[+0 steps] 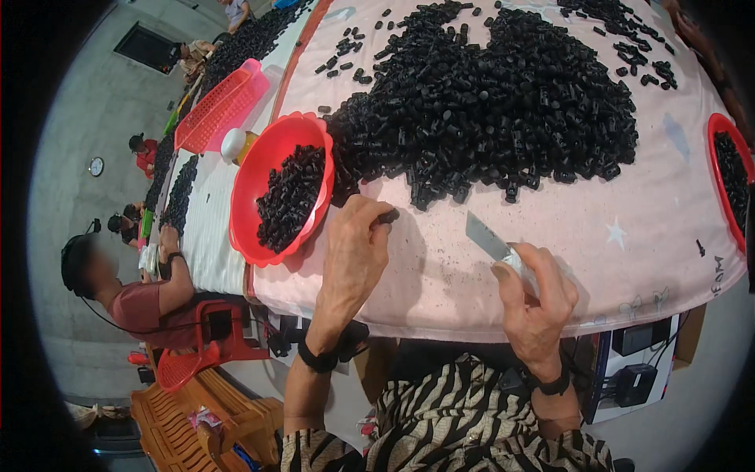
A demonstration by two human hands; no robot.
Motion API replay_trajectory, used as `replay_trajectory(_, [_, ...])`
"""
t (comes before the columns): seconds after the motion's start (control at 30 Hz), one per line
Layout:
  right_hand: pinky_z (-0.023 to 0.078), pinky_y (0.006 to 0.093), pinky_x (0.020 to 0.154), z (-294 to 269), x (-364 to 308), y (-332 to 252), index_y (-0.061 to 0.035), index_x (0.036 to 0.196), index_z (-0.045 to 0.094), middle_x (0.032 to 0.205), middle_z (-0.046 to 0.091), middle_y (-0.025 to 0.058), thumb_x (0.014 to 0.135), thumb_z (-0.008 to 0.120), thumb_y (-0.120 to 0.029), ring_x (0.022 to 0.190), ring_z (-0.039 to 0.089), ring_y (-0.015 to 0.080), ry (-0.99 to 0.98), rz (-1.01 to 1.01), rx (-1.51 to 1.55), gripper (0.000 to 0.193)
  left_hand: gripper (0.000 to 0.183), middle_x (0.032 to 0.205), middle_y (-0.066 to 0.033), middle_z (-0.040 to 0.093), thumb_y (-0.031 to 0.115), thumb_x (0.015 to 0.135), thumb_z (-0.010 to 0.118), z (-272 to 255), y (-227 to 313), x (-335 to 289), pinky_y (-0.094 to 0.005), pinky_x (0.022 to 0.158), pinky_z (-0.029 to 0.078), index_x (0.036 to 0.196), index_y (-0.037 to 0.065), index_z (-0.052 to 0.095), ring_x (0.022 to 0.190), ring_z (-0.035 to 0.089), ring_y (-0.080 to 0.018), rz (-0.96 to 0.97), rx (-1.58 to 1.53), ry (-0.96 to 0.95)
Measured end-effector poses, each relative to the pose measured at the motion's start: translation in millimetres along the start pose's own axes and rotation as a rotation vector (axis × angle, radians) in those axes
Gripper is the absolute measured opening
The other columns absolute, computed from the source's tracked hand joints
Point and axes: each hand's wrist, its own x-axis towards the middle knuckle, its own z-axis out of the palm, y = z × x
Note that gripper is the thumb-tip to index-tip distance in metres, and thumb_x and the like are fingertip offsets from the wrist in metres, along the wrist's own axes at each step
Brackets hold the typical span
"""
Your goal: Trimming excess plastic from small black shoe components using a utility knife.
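Observation:
Between the thumb and fingers of my left hand is a small black plastic part, held just above the pink cloth. My right hand grips a flat metal blade by its white-wrapped end, the tip pointing up and left. Blade and part are apart. Beyond both hands spreads a large heap of black plastic parts. Left of my left hand, a red scalloped bowl is tilted and holds many of the same parts.
Pink patterned cloth covers the table, with dark crumbs scattered on it. A second red bowl stands at the right edge. Back left are a pink basket and a white-lidded jar. A co-worker sits at the left table.

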Motion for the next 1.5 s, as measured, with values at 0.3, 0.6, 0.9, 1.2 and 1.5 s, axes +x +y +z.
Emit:
replay_trajectory(0.3, [0.04, 0.0291, 0.044, 2, -1, -1, 0.0037, 0.097, 0.062, 0.07, 0.058, 0.0104, 0.08, 0.073, -0.006, 0.053, 0.053, 0.0179, 0.026, -0.006, -0.032, 0.023, 0.047, 0.1, -0.011, 0.058, 0.0, 0.082, 0.066, -20, 24, -37, -0.0246, 0.065, 0.048, 0.127, -0.004, 0.053, 0.077, 0.056, -0.0171, -0.644, -1.398, -0.163])
replay_trajectory(0.6, [0.04, 0.0292, 0.044, 3, 1, -3, 0.0032, 0.098, 0.062, 0.071, 0.059, 0.0103, 0.08, 0.073, -0.006, 0.054, 0.054, 0.0178, 0.019, -0.011, -0.053, 0.023, 0.044, 0.097, -0.0113, 0.062, -0.002, 0.082, 0.065, -3, 33, -45, -0.0258, 0.07, 0.048, 0.125, -0.005, 0.055, 0.084, 0.061, -0.017, -0.605, -1.526, -0.137])
replay_trajectory(0.9, [0.039, 0.0305, 0.046, 8, -4, -2, 0.0027, 0.097, 0.061, 0.071, 0.058, 0.0103, 0.079, 0.073, -0.004, 0.055, 0.053, 0.0194, 0.014, 0.013, -0.126, 0.023, 0.039, 0.089, -0.0033, 0.061, -0.003, 0.081, 0.068, 9, 37, -49, -0.0218, 0.068, 0.05, 0.119, -0.002, 0.06, 0.076, 0.063, -0.011, -0.599, -1.279, -0.056])
replay_trajectory(1.2, [0.041, 0.033, 0.05, 12, -6, -4, 0.0028, 0.096, 0.061, 0.074, 0.059, 0.0117, 0.08, 0.071, -0.006, 0.058, 0.055, 0.0219, -0.003, 0.073, -0.17, 0.021, 0.035, 0.091, -0.0089, 0.067, -0.001, 0.082, 0.064, 10, 34, -40, -0.0177, 0.055, 0.04, 0.116, -0.004, 0.06, 0.07, 0.061, -0.0101, -0.604, -1.287, -0.051])
replay_trajectory(1.5, [0.045, 0.0301, 0.053, 7, 0, -22, 0.0021, 0.095, 0.063, 0.078, 0.063, 0.0122, 0.08, 0.071, -0.004, 0.065, 0.06, 0.0199, -0.055, 0.074, -0.229, 0.018, 0.024, 0.088, -0.0123, 0.066, 0.004, 0.089, 0.06, 23, 33, -28, -0.0221, 0.057, 0.049, 0.111, -0.005, 0.062, 0.068, 0.06, -0.0121, -0.537, -1.439, -0.04])
